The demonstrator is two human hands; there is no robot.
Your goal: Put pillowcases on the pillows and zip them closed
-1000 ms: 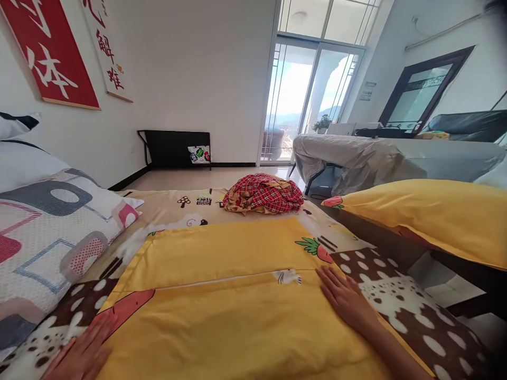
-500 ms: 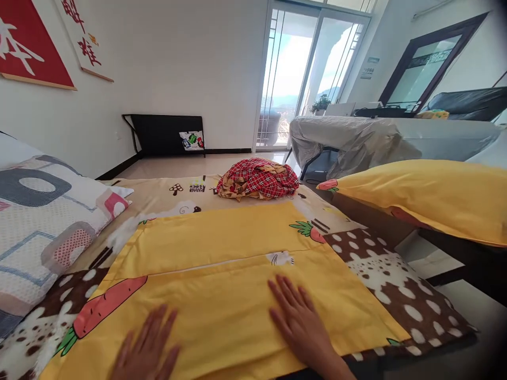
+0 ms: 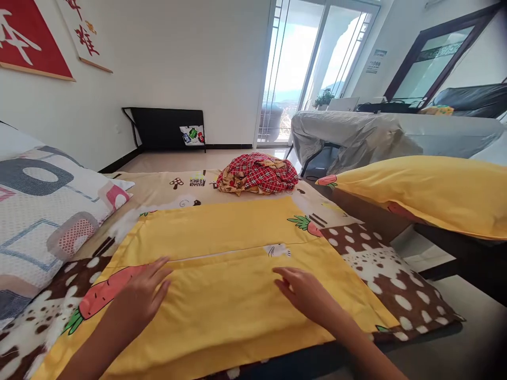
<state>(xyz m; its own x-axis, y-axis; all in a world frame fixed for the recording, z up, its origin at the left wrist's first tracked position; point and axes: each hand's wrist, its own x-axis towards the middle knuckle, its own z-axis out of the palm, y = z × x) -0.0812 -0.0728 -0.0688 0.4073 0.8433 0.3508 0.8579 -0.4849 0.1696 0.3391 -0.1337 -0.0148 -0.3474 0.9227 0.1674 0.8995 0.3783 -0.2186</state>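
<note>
A yellow pillowcase (image 3: pixel 222 311) with printed carrots lies spread flat in front of me, a narrow slit (image 3: pixel 217 256) running across it. My left hand (image 3: pixel 144 290) is at its left part, over the large printed carrot (image 3: pixel 99 297), fingers stretched towards the slit's left end. On the right, my right hand (image 3: pixel 303 293) has its fingers bent and the thumb apart, just below the small white animal print (image 3: pixel 277 250). Neither hand holds anything. Whether the fingertips press on the cloth I cannot tell.
A patterned pillow (image 3: pixel 35 211) lies at the left, a plump yellow pillow (image 3: pixel 428 192) at the right. Beyond the pillowcase sits a bunched red plaid cloth (image 3: pixel 257 173). Brown spotted bedding (image 3: pixel 390 279) lies underneath. A plastic-covered table (image 3: pixel 356 132) stands farther back.
Both hands were lying flat with fingers spread. My left hand has moved forward to the slit's left end. My right hand has bent its fingers and turned inward.
</note>
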